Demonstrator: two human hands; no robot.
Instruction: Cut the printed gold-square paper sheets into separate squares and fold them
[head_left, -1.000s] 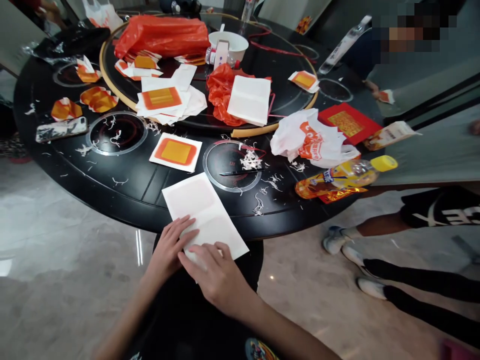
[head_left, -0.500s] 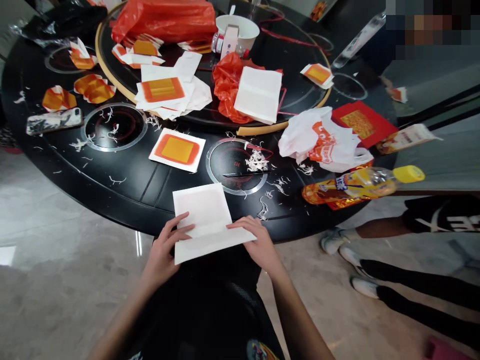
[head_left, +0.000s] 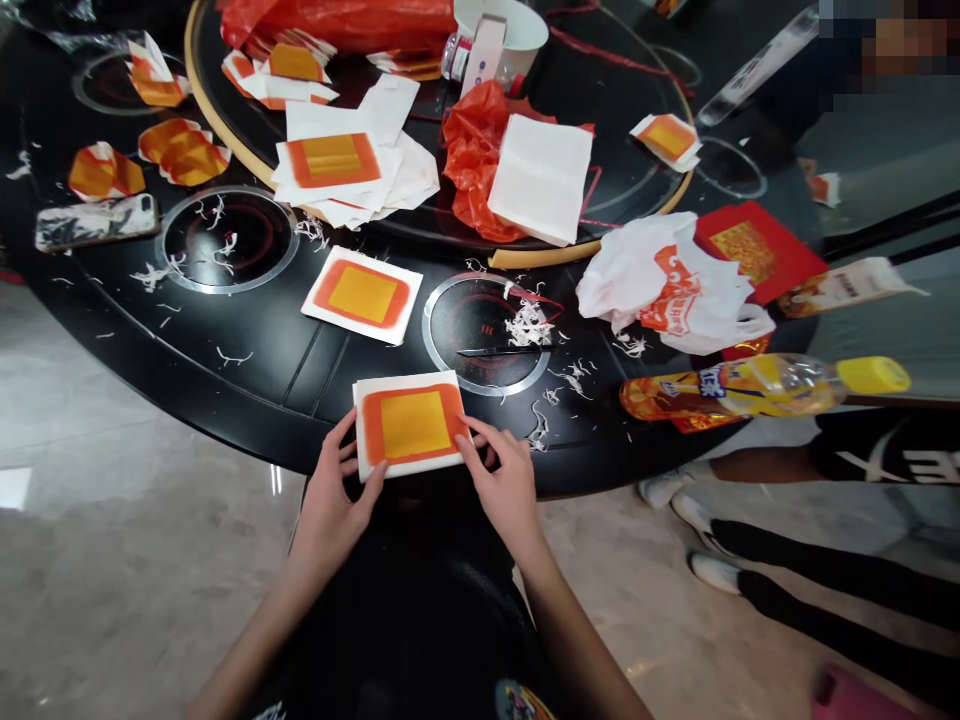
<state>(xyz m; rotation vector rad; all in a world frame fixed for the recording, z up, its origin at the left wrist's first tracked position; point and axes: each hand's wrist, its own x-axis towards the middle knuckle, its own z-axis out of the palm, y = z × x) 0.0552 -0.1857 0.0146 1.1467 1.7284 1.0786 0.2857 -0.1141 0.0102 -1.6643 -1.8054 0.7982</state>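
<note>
A folded sheet of joss paper (head_left: pixel 416 425), white with an orange border round a gold patch, lies at the table's near edge, gold side up. My left hand (head_left: pixel 336 505) grips its lower left edge, thumb on top and fingers partly behind it. My right hand (head_left: pixel 504 480) pinches the right edge between thumb and fingers. Just beyond lies a second sheet of joss paper (head_left: pixel 363 294), flat on the table. To its right, a thin dark stick or blade (head_left: pixel 504 350) rests by white paper shreds (head_left: pixel 529 322).
On the round black table (head_left: pixel 255 390) a raised turntable holds piled joss sheets (head_left: pixel 330 160), a red plastic bag (head_left: pixel 337 35) and a white paper stack (head_left: pixel 541 178). A drink bottle (head_left: pixel 765 386) lies right, beside a white bag (head_left: pixel 667 280). Another person's legs (head_left: pixel 825 610) show at right.
The sheet was opened with its white side up; now it is folded with the gold patch showing. My hands have moved to its side edges. The view has shifted slightly.
</note>
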